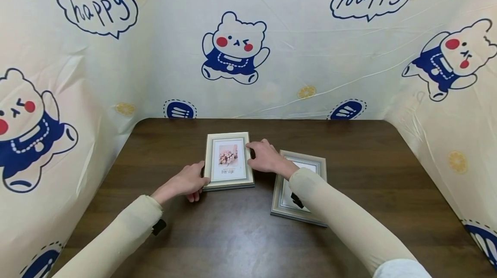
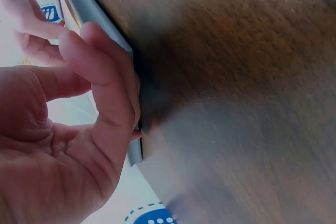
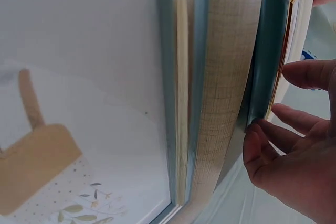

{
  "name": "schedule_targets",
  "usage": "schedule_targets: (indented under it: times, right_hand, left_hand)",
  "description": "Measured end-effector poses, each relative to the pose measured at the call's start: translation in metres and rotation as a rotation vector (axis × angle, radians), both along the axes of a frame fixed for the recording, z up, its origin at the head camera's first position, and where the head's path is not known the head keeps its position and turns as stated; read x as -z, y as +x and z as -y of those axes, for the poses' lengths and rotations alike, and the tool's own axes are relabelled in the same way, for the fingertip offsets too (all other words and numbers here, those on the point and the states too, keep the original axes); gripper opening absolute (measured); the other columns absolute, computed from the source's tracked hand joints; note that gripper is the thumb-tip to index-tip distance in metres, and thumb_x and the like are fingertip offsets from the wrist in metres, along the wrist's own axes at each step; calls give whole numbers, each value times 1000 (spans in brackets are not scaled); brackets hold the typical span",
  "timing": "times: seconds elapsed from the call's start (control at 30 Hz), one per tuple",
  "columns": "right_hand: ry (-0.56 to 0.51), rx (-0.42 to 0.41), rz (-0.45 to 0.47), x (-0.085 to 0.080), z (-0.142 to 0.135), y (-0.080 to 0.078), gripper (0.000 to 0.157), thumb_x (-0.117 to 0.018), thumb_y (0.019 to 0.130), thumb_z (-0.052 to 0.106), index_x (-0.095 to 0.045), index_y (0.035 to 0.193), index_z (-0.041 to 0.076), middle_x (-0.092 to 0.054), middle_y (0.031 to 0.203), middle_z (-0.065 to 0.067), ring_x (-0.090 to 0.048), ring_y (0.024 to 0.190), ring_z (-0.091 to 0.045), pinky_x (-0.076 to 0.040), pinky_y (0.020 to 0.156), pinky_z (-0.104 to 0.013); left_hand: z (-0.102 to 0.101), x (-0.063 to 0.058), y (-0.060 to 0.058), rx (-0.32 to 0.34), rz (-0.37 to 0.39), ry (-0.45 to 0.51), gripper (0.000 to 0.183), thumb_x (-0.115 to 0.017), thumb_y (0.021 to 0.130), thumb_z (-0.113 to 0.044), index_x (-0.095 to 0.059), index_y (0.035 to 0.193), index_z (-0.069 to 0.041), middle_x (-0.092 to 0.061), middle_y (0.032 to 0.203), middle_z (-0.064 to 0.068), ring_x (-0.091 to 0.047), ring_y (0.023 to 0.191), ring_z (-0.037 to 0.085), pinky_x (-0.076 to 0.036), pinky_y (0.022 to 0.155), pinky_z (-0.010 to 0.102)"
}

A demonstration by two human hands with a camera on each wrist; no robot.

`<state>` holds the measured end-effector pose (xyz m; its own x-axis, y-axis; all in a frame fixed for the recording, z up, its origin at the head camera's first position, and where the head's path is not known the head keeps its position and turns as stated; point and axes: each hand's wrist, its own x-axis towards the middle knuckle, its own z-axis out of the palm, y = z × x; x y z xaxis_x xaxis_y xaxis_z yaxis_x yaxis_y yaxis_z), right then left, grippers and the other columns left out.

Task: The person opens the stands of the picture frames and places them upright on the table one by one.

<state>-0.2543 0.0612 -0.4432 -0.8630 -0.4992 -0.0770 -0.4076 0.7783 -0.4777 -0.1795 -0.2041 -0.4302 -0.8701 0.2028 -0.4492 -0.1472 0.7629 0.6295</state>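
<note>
A cream picture frame (image 1: 229,159) with a pink flower print lies at the middle of the table, tilted slightly in the head view. At its left edge, my left hand (image 1: 185,182) holds the lower corner, thumb on top and fingers curled at the side. My right hand (image 1: 268,157) grips the opposite edge, its fingertips against the upper right side. In the right wrist view, the thumb and fingers (image 3: 310,74) pinch the frame's grey-blue side. A second picture frame (image 1: 277,202) lies to the right, partly hidden under my right forearm.
The brown wooden table (image 1: 233,243) has a cloth (image 1: 287,67) with bears and "happy" bubbles behind and on both sides of it. A black strap piece (image 1: 158,227) shows at the left wrist. The second frame carries a print with a tan shape (image 3: 44,161).
</note>
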Motion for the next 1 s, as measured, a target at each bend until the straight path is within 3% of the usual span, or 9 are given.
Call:
schedule_targets:
  times: [0.23,0.43,0.63,1.0]
  right_hand:
    - [-19,-20,17,1,-1,1,58,-70,95,21,-58,149,5,-59,150,-10,-47,129,-38,-41,101,-54]
    - [2,-27,67,4,-3,-4,64,-68,96,24,-51,156,11,-48,160,-10,-39,137,-39,-35,102,-54]
    - [-8,-27,98,4,-3,-7,67,-68,96,25,-48,158,12,-48,159,-9,-37,137,-38,-34,102,-53]
    - [-21,13,83,8,-2,-9,69,-77,91,29,-53,154,14,-57,151,-9,-43,117,-32,-36,92,-45]
  left_hand:
    - [5,-2,6,3,14,-3,78,-58,106,-12,-10,164,9,-64,74,17,-66,50,22,-57,48,39]
    - [5,-3,7,27,17,1,79,-58,107,-16,-8,164,10,-66,73,15,-66,50,22,-57,49,39]
    - [4,-2,6,33,26,-2,80,-58,108,-16,-7,164,10,-67,71,15,-65,48,21,-57,48,38]
    - [3,-2,4,12,28,13,80,-60,107,-13,-9,163,10,-67,70,15,-65,48,21,-56,48,38]
